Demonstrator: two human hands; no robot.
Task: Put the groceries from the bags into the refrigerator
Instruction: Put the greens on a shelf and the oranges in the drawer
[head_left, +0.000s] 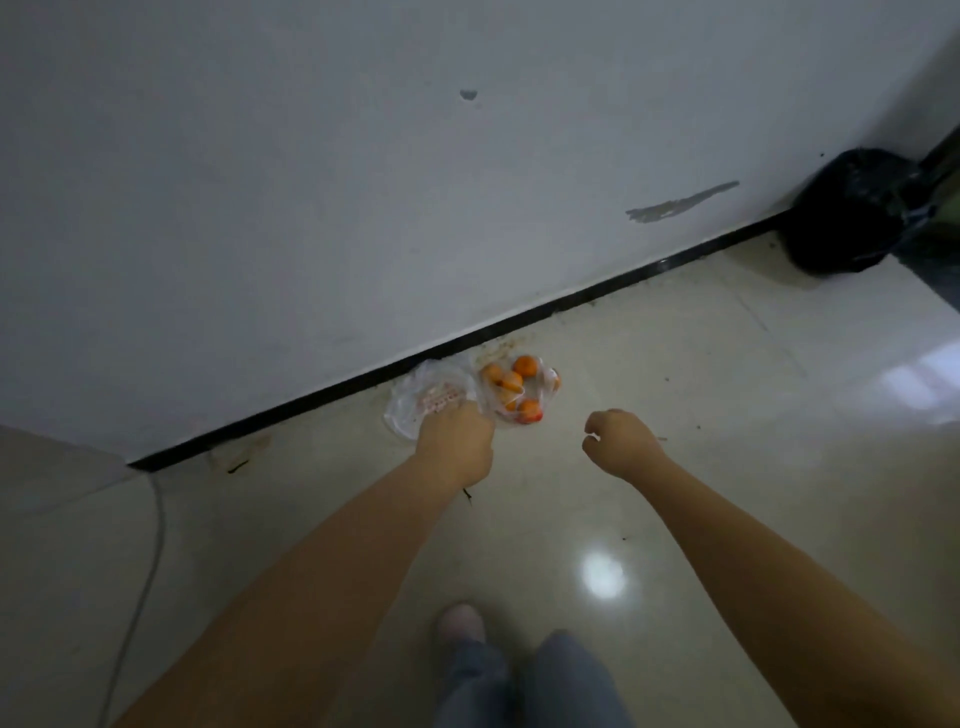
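Two clear plastic bags lie on the floor against the black skirting. The left bag (423, 397) has red print and looks nearly flat. The right bag (545, 387) holds several oranges (525, 366) and something red at its near end. My left hand (457, 441) reaches down to the near edge of the printed bag, where the two bags meet; its fingers curl downward into the plastic and are hidden behind the knuckles. My right hand (621, 441) hovers a little to the right of the orange bag, fingers loosely curled, holding nothing. No refrigerator is in view.
A white wall (363, 208) rises behind the bags. A full black rubbish bag (852, 213) sits in the far right corner. A grey cable (145, 571) runs along the floor at left. My legs and one shoe (460, 623) are at the bottom.
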